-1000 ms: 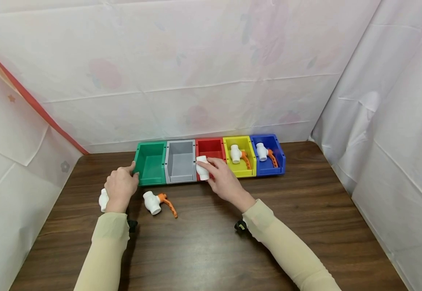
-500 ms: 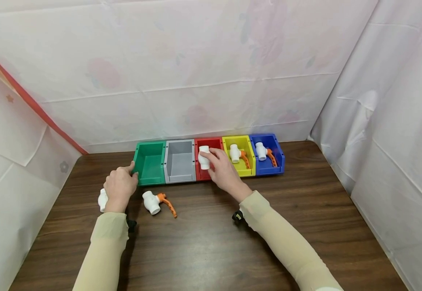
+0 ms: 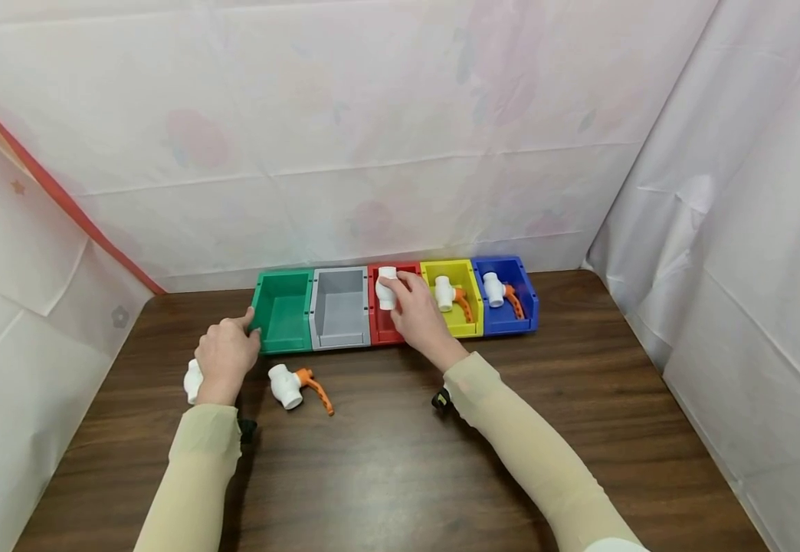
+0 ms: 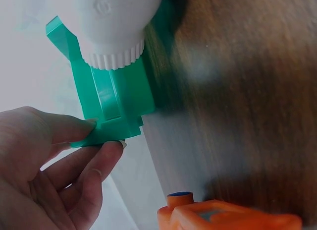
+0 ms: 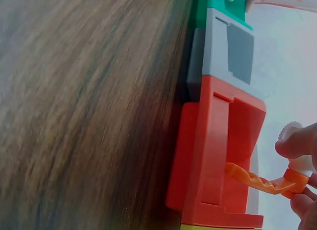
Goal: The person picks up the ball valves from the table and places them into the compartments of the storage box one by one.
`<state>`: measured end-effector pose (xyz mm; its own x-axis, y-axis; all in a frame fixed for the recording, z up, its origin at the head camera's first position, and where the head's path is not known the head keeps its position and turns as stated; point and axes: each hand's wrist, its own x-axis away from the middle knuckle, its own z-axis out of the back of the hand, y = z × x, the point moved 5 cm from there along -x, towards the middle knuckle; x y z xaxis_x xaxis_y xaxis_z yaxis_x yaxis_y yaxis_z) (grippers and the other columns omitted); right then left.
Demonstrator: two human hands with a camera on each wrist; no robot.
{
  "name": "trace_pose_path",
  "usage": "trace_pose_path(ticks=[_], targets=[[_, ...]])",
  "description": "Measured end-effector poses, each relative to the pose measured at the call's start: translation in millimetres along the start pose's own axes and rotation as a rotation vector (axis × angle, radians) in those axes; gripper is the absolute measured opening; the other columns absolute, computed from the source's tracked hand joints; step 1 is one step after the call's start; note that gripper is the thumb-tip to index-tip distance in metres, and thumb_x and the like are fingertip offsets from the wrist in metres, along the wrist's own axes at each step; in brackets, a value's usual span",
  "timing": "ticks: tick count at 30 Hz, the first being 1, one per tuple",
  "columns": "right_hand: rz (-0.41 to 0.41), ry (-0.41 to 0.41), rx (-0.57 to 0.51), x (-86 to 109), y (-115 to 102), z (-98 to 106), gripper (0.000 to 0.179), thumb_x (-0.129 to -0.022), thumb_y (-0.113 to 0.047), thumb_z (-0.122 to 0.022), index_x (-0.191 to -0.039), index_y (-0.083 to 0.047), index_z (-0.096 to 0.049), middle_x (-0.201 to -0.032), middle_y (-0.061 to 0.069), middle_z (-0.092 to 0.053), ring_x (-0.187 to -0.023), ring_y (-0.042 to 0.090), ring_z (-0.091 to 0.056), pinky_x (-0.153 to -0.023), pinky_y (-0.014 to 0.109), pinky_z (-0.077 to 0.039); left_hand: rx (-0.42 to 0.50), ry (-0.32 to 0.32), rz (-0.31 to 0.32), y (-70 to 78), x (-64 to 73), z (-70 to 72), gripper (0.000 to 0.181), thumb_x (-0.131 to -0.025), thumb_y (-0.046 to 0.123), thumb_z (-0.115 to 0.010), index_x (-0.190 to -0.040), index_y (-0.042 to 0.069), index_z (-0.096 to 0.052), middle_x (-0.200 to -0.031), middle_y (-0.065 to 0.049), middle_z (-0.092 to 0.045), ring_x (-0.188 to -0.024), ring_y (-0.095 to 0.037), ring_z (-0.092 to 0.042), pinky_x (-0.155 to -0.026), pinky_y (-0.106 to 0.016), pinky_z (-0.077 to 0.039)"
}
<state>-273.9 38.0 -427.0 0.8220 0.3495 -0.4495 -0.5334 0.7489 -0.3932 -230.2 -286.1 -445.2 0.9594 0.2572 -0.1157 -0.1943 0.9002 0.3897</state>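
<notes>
My right hand holds a white ball valve with an orange lever over the red bin. In the right wrist view, thumb and fingers pinch the valve's body, and its orange lever points in over the bin's opening. My left hand grips the outer edge of the green bin, thumb on one side of the wall and fingers on the other. One ball valve lies on the table right of the left wrist. Another white valve is partly hidden behind the left hand.
A grey bin sits between the green and red ones. The yellow bin and blue bin each hold a ball valve. The row stands at the back of the wooden table, before a white curtain.
My right hand has carried the ball valve from the red bin's front edge upward and back over its inside. My left hand keeps its grip on the green bin.
</notes>
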Motion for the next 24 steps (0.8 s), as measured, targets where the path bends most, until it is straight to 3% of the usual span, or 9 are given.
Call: trace_pose_path(ticks=[13, 19, 24], targets=[[-0.071, -0.126, 0.111, -9.7, 6.8, -20.5, 0.058, -0.089, 0.002, -0.064, -0.143, -0.018, -0.055, -0.139, 0.014, -0.054, -0.131, 0.030, -0.047, -0.111, 0.041, -0.036, 0.009, 0.016, -0.004, -4.5, 0.4, 0.1, 0.046, -0.097, 0.019, -0.062, -0.142, 0.010, -0.054, -0.123, -0.032, -0.060, -0.060, -0.043, -0.056, -0.044, -0.044, -0.041], [-0.117, -0.187, 0.166, -12.1, 12.0, -28.5, 0.061, -0.089, -0.001, -0.066, -0.145, -0.019, -0.053, -0.140, 0.012, -0.053, -0.132, 0.029, -0.045, -0.112, 0.039, -0.035, 0.011, 0.030, -0.012, -3.9, 0.3, 1.3, 0.046, -0.097, 0.018, -0.062, -0.141, 0.009, -0.055, -0.121, -0.032, -0.061, -0.060, -0.044, -0.057, -0.043, -0.044, -0.041], [-0.105, -0.234, 0.228, -13.3, 11.5, -32.4, 0.063, -0.087, -0.004, -0.069, -0.146, -0.020, -0.052, -0.141, 0.013, -0.052, -0.133, 0.030, -0.045, -0.109, 0.041, -0.039, 0.014, 0.022, -0.010, -2.9, 1.8, 0.9, 0.046, -0.097, 0.019, -0.062, -0.141, 0.009, -0.054, -0.119, -0.032, -0.062, -0.055, -0.040, -0.055, -0.041, -0.042, -0.040]])
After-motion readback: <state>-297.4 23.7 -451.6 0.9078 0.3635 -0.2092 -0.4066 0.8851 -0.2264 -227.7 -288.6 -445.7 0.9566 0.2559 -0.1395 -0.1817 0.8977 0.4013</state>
